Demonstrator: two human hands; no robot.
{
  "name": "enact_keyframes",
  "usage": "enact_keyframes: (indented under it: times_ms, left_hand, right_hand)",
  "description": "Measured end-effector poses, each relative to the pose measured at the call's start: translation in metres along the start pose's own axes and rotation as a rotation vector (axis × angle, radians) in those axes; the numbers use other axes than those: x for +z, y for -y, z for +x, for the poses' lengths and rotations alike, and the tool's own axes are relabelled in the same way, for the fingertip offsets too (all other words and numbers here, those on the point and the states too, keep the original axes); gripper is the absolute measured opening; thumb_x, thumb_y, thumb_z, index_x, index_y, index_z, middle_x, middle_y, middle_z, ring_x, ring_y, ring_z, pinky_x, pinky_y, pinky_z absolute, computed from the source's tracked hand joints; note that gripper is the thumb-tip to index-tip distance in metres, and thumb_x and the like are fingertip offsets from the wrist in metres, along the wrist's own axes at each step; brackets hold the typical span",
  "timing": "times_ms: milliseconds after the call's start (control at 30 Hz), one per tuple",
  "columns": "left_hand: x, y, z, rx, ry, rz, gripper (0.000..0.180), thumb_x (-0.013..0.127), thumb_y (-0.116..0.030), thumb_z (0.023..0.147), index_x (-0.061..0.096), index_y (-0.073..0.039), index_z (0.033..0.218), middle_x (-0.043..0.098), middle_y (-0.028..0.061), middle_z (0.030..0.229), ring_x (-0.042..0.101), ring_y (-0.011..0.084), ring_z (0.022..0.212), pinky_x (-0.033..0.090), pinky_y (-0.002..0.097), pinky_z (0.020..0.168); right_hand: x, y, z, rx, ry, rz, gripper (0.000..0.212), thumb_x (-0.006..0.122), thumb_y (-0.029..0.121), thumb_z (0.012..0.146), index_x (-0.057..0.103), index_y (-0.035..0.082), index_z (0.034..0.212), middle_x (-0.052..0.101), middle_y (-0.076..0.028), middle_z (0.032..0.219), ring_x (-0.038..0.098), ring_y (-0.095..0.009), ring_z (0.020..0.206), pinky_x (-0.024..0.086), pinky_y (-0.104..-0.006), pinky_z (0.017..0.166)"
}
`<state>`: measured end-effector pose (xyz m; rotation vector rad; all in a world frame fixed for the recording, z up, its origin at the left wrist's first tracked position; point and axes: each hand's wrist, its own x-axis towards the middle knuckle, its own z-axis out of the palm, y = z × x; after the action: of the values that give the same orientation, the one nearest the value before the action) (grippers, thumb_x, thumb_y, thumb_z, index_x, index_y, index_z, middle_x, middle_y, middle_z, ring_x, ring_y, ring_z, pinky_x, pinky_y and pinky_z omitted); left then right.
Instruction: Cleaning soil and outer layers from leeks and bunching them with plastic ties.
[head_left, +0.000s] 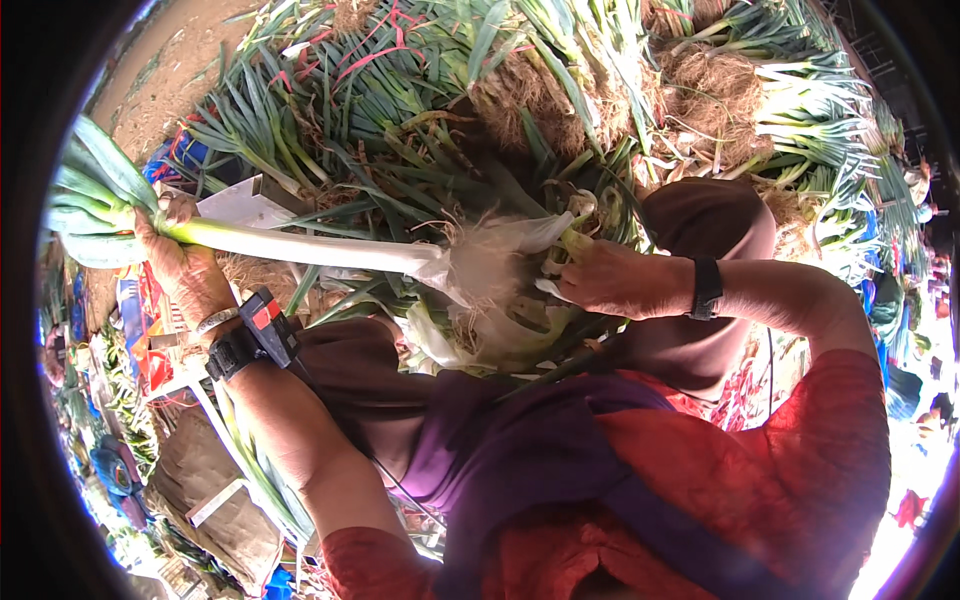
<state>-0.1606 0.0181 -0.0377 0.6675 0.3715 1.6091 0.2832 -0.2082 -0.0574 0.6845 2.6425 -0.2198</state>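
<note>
My left hand [185,268] is closed around a large leek [310,243] where its green leaves meet the white shank. The leek lies nearly level, leaves to the left and root end toward the middle, where the roots look blurred. My right hand [622,280] is closed, its fingers pinching a pale, loose outer leaf [540,234] that trails beside the root end. Part of that leaf is hidden by my fingers. Below the roots, pale stripped leaves [470,338] lie between my knees.
Bundled leeks [375,90] tied with pink strips are heaped in front, with root clumps [715,95] at the far right. A grey metal box [250,205] stands beside my left hand. Brown paper or sacking [215,490] lies at lower left. Sandy ground [170,75] shows at far left.
</note>
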Motion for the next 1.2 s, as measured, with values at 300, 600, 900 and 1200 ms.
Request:
enact_keyframes:
  times_ms: [300,600,900,1200]
  left_hand:
    - [0.006,0.021,-0.002,0.140,-0.155,0.164,0.030,0.060,-0.025,0.090,0.044,-0.004,0.105,0.050,0.0085,0.074,0.046,0.0144,0.060,0.041,0.0243,0.054]
    - [0.011,0.025,-0.012,0.187,-0.257,0.247,0.025,0.058,-0.025,0.091,0.047,-0.004,0.100,0.051,0.0061,0.072,0.046,0.0136,0.061,0.041,0.0240,0.054]
    - [0.012,0.028,-0.015,0.146,-0.301,0.244,0.024,0.057,-0.025,0.092,0.048,-0.003,0.098,0.049,0.0059,0.071,0.046,0.0135,0.062,0.040,0.0249,0.053]
    - [0.008,0.037,-0.016,0.136,-0.354,0.257,0.024,0.059,-0.024,0.091,0.050,-0.002,0.096,0.051,0.0068,0.070,0.045,0.0147,0.059,0.040,0.0251,0.052]
  right_hand:
    - [-0.041,0.007,0.086,0.242,-0.831,0.368,0.036,0.062,0.011,0.079,0.047,0.003,0.110,0.050,-0.010,0.099,0.059,-0.024,0.085,0.051,-0.0349,0.067]
    - [-0.008,-0.001,0.132,0.469,-0.938,0.298,0.030,0.067,0.012,0.076,0.044,0.004,0.094,0.050,-0.011,0.091,0.059,-0.029,0.065,0.051,-0.0357,0.052]
    - [-0.002,0.000,0.126,0.437,-0.846,0.142,0.025,0.062,0.012,0.079,0.045,0.003,0.095,0.049,-0.010,0.088,0.058,-0.024,0.068,0.050,-0.0321,0.052]
    - [-0.023,0.008,0.113,0.221,-0.538,-0.032,0.017,0.058,0.010,0.073,0.052,0.006,0.088,0.050,-0.005,0.081,0.059,-0.019,0.066,0.050,-0.0310,0.053]
